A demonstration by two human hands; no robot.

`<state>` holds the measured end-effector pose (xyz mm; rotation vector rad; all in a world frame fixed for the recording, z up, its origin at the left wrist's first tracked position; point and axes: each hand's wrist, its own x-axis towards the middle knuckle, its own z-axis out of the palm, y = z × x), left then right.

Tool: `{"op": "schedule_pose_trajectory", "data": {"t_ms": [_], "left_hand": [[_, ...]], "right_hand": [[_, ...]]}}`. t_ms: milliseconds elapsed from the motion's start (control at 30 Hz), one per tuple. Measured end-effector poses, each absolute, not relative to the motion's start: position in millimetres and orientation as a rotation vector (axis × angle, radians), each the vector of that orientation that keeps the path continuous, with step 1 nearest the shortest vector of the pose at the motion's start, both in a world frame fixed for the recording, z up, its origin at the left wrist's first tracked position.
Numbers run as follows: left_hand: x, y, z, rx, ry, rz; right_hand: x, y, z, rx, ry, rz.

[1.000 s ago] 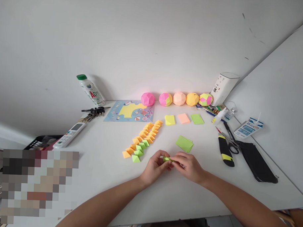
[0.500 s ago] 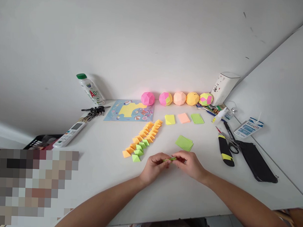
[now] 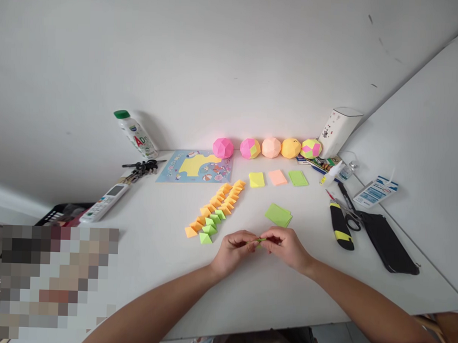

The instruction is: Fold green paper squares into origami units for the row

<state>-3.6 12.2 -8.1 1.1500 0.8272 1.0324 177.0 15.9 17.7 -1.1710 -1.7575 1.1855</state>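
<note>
Between my left hand and my right hand is a small piece of green paper, pinched by the fingertips of both. Most of the paper is covered by the fingers, so its folded shape cannot be made out. Just beyond my right hand lie a few loose green paper sheets. To the left of my hands, folded green paper units and folded orange paper units stand in two slanting rows.
Yellow, pink and green note stacks lie farther back, before several paper balls. On the right are a box cutter, scissors and a black pouch. A remote control and bottle stand left.
The green paper shows less between my fingers, and my hands have drawn slightly closer together. Both still grip it in nearly the same place; the things on the table have not moved.
</note>
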Motion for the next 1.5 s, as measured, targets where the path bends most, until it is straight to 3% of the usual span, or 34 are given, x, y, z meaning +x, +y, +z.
{"op": "schedule_pose_trajectory", "data": {"t_ms": [533,767,1167,1500], "left_hand": [[-3.8,10.9,-8.6,1.108,0.853,1.007],[-4.1,11.5,-12.2,1.121,0.899,0.979],[-4.0,10.4,-11.1,1.17,0.888,0.981],[-2.1,9.1,-5.7,1.173,0.926,0.861]], "right_hand": [[177.1,16.5,14.4,-1.167,-1.711,1.28],[177.4,15.4,20.0,-1.155,-1.891,1.048],[178.0,16.7,18.4,-1.182,-1.837,1.189],[176.5,16.7,21.4,-1.145,-1.987,0.97]]}}
